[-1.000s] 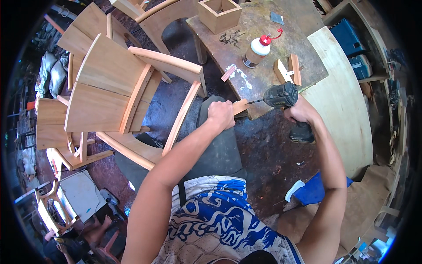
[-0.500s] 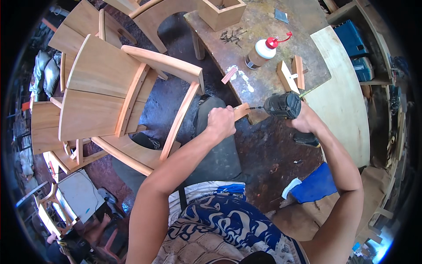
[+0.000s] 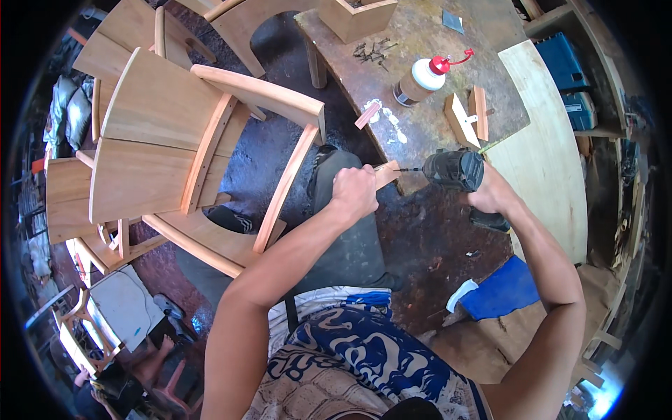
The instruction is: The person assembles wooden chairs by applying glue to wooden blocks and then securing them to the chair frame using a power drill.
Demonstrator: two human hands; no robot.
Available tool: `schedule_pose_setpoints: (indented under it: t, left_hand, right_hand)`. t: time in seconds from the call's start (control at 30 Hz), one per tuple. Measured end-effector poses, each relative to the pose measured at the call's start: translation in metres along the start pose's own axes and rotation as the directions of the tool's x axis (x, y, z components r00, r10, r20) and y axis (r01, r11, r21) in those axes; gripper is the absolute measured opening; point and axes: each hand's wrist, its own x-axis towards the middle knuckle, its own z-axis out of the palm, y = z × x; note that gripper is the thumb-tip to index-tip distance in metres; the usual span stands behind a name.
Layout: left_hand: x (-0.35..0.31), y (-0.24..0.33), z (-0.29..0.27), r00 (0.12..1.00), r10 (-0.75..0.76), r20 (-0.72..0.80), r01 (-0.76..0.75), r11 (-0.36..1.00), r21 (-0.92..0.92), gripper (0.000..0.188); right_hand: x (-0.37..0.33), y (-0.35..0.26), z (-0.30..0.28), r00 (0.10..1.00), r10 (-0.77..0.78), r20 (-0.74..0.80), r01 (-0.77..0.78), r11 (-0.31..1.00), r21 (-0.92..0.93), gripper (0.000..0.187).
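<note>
My left hand (image 3: 355, 190) is closed around a small wooden block (image 3: 386, 174), whose free end sticks out at the worktable's near corner. In my right hand (image 3: 488, 190) is a dark cordless drill (image 3: 453, 170), gripped by its handle. Its thin bit (image 3: 411, 169) points left, with the tip at the block's end; whether it has entered the wood I cannot tell. Left of my hands stands a wooden chair frame (image 3: 210, 154) with a slatted, curved panel.
On the worktable (image 3: 413, 42) are a glue bottle (image 3: 420, 82) with a red cap, scattered screws (image 3: 374, 53), a wooden box (image 3: 355, 19), white glue smears and two small wood pieces (image 3: 462, 120). A pale curved board (image 3: 553, 147) lies at right. Another person's foot (image 3: 165, 346) shows lower left.
The drill and my right hand have shifted slightly right and down in the picture. My left hand still grips the block, and the bit stays at its end.
</note>
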Motion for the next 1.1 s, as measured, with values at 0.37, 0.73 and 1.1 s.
schedule_pose_setpoints:
  t: [0.37, 0.73, 1.1]
  left_hand:
    - [0.001, 0.0, -0.001, 1.0, 0.007, -0.025, -0.006, 1.0, 0.017, 0.027]
    - [-0.002, 0.0, -0.002, 1.0, 0.016, -0.011, -0.017, 1.0, -0.012, 0.027]
    - [-0.001, 0.0, 0.0, 1.0, 0.011, -0.011, -0.011, 0.999, 0.033, 0.027]
  right_hand:
    - [0.012, 0.007, 0.006, 0.996, 0.064, 0.062, -0.066, 0.997, 0.031, 0.049]
    - [0.019, 0.008, 0.017, 1.0, -0.028, -0.013, 0.027, 0.998, -0.057, 0.033]
    - [0.021, 0.01, 0.014, 0.997, 0.012, 0.08, -0.028, 0.978, 0.205, 0.047]
